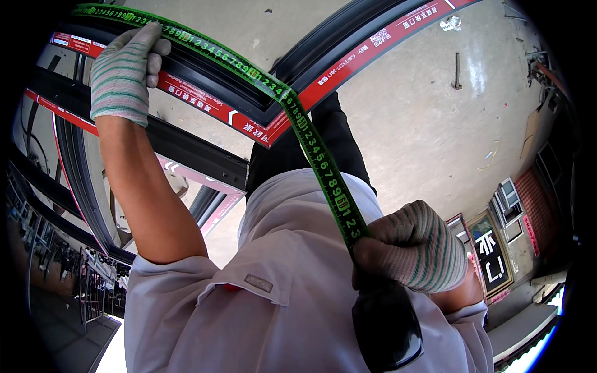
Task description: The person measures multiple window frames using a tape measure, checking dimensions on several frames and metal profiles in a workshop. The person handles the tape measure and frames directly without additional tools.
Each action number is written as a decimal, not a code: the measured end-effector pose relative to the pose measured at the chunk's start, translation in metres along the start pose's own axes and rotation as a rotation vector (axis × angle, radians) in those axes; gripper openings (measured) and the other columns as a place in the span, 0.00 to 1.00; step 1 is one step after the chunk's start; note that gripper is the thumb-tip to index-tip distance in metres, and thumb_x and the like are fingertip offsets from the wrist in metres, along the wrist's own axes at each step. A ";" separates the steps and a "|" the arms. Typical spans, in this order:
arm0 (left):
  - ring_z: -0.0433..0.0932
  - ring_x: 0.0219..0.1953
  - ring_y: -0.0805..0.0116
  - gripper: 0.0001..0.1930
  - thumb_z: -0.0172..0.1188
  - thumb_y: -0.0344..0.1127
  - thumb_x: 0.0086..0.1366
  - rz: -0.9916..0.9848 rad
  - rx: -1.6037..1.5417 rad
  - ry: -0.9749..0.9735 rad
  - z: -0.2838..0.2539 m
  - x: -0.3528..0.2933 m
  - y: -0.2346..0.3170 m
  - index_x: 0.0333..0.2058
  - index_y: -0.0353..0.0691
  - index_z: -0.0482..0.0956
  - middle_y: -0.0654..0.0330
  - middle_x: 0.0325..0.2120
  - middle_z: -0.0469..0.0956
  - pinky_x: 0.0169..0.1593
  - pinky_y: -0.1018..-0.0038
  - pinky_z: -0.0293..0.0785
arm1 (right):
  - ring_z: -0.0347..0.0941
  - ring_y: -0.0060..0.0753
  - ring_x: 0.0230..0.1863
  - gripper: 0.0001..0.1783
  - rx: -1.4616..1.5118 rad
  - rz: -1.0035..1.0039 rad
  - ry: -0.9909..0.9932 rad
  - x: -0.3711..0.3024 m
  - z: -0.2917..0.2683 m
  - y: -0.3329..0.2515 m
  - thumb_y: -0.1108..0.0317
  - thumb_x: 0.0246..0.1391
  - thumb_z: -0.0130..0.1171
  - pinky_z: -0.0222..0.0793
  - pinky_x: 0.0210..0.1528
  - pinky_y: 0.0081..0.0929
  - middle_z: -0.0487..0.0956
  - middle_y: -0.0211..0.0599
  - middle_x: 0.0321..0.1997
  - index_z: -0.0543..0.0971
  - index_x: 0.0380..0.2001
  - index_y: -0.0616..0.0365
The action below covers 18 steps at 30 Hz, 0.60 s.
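A green tape measure blade (320,158) runs along the top of a black window frame with red film (214,115), then bends at the frame's corner toward my chest. My left hand (127,71), in a white glove with green stripes, has its fingers closed at the blade near its far left stretch. The striped glove on my right hand (416,248) looks greyed at the fingers, which are wrapped round the blade's near end. Just below it is a glossy black rounded piece (388,326); whether this is the tape's case I cannot tell.
More dark frame bars (202,146) lie left of my body. Racks of metal parts (102,280) stand at lower left. On the concrete floor (398,137) are a short rod (458,69) and a paper scrap (451,23). A framed black sign (491,255) stands at right.
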<state>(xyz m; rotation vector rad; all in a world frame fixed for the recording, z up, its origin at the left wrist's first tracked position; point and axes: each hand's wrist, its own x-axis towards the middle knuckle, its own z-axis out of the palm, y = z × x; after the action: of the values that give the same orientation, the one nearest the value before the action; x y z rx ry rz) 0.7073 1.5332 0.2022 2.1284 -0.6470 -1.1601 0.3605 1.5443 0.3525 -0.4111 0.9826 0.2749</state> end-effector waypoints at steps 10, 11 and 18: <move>0.70 0.14 0.84 0.13 0.64 0.37 0.66 0.003 0.030 0.003 0.001 -0.002 0.002 0.42 0.32 0.79 0.61 0.23 0.81 0.14 0.88 0.64 | 0.76 0.22 0.20 0.13 0.002 -0.054 -0.023 0.002 0.000 0.000 0.70 0.56 0.59 0.73 0.29 0.22 0.83 0.38 0.21 0.82 0.20 0.65; 0.70 0.14 0.84 0.13 0.64 0.37 0.66 0.005 0.028 0.000 0.001 -0.002 0.002 0.42 0.32 0.79 0.61 0.23 0.81 0.14 0.88 0.64 | 0.76 0.22 0.20 0.13 -0.024 -0.076 -0.025 0.001 -0.001 0.001 0.70 0.57 0.59 0.73 0.29 0.22 0.83 0.37 0.21 0.82 0.20 0.65; 0.70 0.14 0.84 0.14 0.64 0.36 0.66 0.001 0.048 0.010 0.003 -0.002 0.004 0.44 0.31 0.78 0.60 0.23 0.81 0.14 0.88 0.64 | 0.76 0.22 0.20 0.14 -0.035 -0.091 -0.030 0.004 -0.002 0.004 0.70 0.56 0.60 0.73 0.28 0.22 0.83 0.36 0.21 0.80 0.18 0.63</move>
<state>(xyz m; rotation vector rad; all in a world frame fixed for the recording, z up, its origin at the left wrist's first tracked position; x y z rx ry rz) 0.7034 1.5309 0.2054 2.1721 -0.6785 -1.1437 0.3597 1.5472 0.3475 -0.4811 0.9286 0.2154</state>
